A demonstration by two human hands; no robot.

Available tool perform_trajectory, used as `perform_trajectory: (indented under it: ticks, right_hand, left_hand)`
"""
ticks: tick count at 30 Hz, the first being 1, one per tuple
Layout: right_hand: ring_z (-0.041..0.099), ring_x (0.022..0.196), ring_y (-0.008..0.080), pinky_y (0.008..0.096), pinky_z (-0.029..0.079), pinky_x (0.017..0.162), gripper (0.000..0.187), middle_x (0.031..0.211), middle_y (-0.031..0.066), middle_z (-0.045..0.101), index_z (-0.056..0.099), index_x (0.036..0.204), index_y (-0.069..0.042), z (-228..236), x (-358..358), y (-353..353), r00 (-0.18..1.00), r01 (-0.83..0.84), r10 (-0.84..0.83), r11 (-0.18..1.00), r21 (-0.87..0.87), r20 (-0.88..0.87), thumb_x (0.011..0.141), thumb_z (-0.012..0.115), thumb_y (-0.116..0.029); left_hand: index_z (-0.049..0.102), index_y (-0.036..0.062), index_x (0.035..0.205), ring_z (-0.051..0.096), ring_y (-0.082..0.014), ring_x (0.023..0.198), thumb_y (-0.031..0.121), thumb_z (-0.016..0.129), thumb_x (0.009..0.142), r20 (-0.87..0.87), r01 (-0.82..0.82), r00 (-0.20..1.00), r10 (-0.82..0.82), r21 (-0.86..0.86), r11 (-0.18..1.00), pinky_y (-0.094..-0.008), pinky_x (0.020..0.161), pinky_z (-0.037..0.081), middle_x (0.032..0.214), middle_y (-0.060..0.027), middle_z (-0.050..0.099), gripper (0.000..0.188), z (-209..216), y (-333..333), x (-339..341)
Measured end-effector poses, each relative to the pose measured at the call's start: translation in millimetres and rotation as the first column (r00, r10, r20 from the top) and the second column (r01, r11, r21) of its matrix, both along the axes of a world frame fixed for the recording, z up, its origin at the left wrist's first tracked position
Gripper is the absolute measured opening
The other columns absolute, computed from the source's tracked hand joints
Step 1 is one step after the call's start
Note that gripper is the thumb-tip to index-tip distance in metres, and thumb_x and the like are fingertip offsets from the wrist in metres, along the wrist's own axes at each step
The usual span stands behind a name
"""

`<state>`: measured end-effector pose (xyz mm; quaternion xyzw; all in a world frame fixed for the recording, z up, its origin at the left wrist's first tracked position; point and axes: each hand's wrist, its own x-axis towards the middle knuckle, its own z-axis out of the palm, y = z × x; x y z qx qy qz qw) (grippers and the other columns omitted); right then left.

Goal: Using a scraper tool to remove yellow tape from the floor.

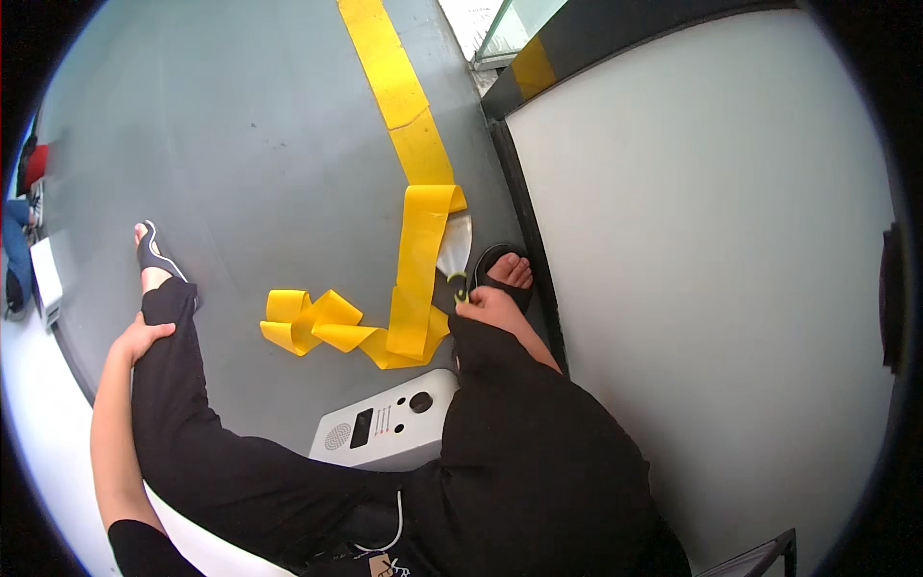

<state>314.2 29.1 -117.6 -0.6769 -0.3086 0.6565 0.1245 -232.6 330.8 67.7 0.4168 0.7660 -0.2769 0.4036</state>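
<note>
A scraper (456, 246) with a wide metal blade and a green and black handle is in my right hand (488, 308), whose fingers are closed round the handle. Its blade points away from me, against the edge of the yellow floor tape (420, 252). Part of this tape is lifted and folded over, and a loose length curls away to the left. Farther off, the strip of tape (383, 72) lies flat on the floor. My left hand (144, 338) rests on my left trouser leg (171, 385), thumb spread, with the other fingers partly hidden.
Close by on the right stands a white panel (692, 221) with a dark base edge. A white box (385, 423) with a black knob and a speaker grille sits between my legs. My sandalled feet flank the tape. Another person's leg (16, 252) shows at the far left.
</note>
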Motion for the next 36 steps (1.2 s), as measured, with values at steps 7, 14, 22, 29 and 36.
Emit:
perform_trajectory:
  ticks: [7, 14, 22, 29, 36]
  right_hand:
    - [0.068, 0.076, 0.0247, 0.0338, 0.052, 0.070, 0.039, 0.083, 0.0154, 0.070, 0.065, 0.097, 0.005, 17, -5, 11, 0.971, 0.230, -0.236, 0.966, 0.121, 0.036, 0.082, 0.070, -0.031]
    - [0.065, 0.070, 0.0177, 0.0307, 0.050, 0.069, 0.034, 0.076, 0.0101, 0.068, 0.065, 0.093, 0.006, 5, -5, 2, 0.951, 0.268, -0.290, 0.946, 0.185, 0.105, 0.083, 0.070, -0.026]
    - [0.068, 0.078, 0.0324, 0.0388, 0.052, 0.074, 0.040, 0.083, 0.0184, 0.069, 0.066, 0.093, 0.003, 0, 1, 7, 0.995, -0.029, 0.016, 0.991, 0.134, 0.095, 0.081, 0.069, -0.036]
    - [0.068, 0.077, 0.0292, 0.0379, 0.051, 0.072, 0.040, 0.082, 0.0167, 0.069, 0.065, 0.093, 0.003, 6, 7, 17, 0.991, -0.043, 0.032, 0.995, 0.086, 0.131, 0.082, 0.069, -0.036]
    - [0.068, 0.081, 0.0342, 0.0404, 0.052, 0.077, 0.040, 0.082, 0.0211, 0.068, 0.067, 0.089, 0.005, 14, 1, 19, 0.953, 0.145, -0.185, 0.974, 0.173, 0.241, 0.080, 0.065, -0.034]
  left_hand:
    - [0.033, -0.0061, 0.140, 0.056, -0.0299, 0.113, 0.024, 0.075, 0.070, -0.067, 0.051, 0.996, -0.053, -0.029, 0.998, -0.0381, 0.099, 0.044, 0.129, -0.0196, 0.055, 0.087, -10, 6, -2]
    - [0.031, -0.0067, 0.142, 0.056, -0.0309, 0.115, 0.029, 0.076, 0.068, -0.044, 0.061, 0.997, -0.064, -0.064, 0.996, -0.0378, 0.099, 0.044, 0.132, -0.0222, 0.052, 0.094, -10, 6, 2]
    - [0.032, -0.0066, 0.142, 0.055, -0.0319, 0.118, 0.031, 0.076, 0.068, -0.138, 0.138, 0.980, -0.144, -0.049, 0.989, -0.0378, 0.100, 0.043, 0.133, -0.0231, 0.052, 0.094, -9, 6, -3]
    - [0.032, -0.0065, 0.142, 0.056, -0.0314, 0.116, 0.030, 0.076, 0.069, -0.061, 0.093, 0.994, -0.095, -0.027, 0.995, -0.0374, 0.099, 0.044, 0.133, -0.0222, 0.052, 0.093, -8, 6, -15]
    - [0.032, -0.0069, 0.141, 0.056, -0.0312, 0.115, 0.030, 0.076, 0.069, -0.132, 0.143, 0.980, -0.147, -0.040, 0.989, -0.0373, 0.100, 0.044, 0.132, -0.0225, 0.052, 0.093, -5, 5, -9]
